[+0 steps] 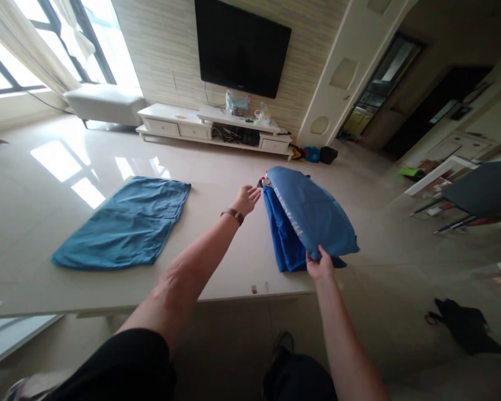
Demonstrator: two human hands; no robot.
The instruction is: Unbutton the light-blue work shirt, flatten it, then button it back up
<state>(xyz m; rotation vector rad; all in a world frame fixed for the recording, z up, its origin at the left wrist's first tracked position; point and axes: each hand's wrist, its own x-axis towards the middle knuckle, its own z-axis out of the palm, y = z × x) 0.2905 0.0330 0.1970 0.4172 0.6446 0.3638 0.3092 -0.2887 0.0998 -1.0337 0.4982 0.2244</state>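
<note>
Pinching a grey-blue cloth with white lettering (317, 209) by its near edge in the right hand (320, 265), over a folded bright-blue cloth (284, 239) on the pale table (229, 270); holding the left hand (246, 200) beside it, loosely open, free.

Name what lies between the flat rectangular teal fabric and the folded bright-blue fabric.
Between them, the head view shows pale tabletop, with the left hand, dark wristband and bare forearm over it.
</note>
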